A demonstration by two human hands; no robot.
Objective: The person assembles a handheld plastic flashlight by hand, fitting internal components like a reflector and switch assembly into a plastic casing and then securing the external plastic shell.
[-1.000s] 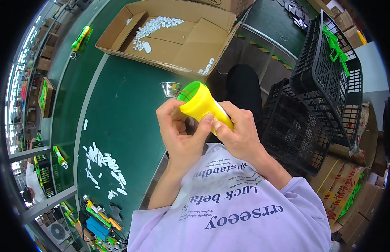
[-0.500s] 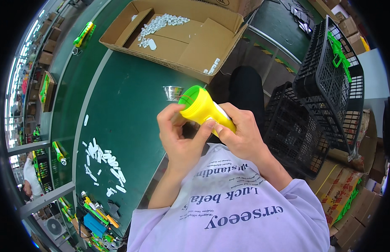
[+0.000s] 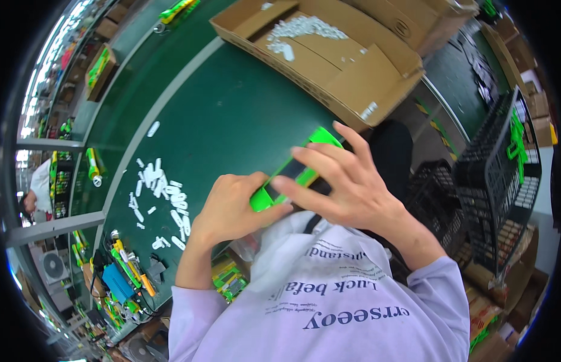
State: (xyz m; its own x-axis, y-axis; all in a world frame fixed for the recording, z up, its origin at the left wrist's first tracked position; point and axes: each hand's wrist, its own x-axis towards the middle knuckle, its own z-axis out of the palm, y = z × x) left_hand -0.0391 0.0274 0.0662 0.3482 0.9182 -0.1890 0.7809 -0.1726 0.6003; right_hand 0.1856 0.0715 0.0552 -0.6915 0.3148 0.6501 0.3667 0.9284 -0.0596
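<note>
A bright green elongated plastic housing [image 3: 324, 137] with a dark middle section is in front of my chest, slanting up to the right. My left hand [image 3: 229, 202] pinches its lower left end between thumb and fingers. Over its middle and upper end is my right hand [image 3: 348, 184], with fingers spread and thumb apart. The right fingertips overlap the housing; whether they press on it I cannot tell. Part of the housing is hidden behind my fingers.
White plastic pieces [image 3: 179, 205] lie scattered on the green table [image 3: 202, 108]. A shallow cardboard box [image 3: 328, 90] with small white parts stands at the far side. Tools and a blue box [image 3: 118, 282] are at lower left. Black crates [image 3: 491, 193] stand at right.
The yellow flared piece is no longer visible, and the green housing is now in front of me. My right hand has opened and spread. The head view has shifted, and the metal cup no longer shows.
</note>
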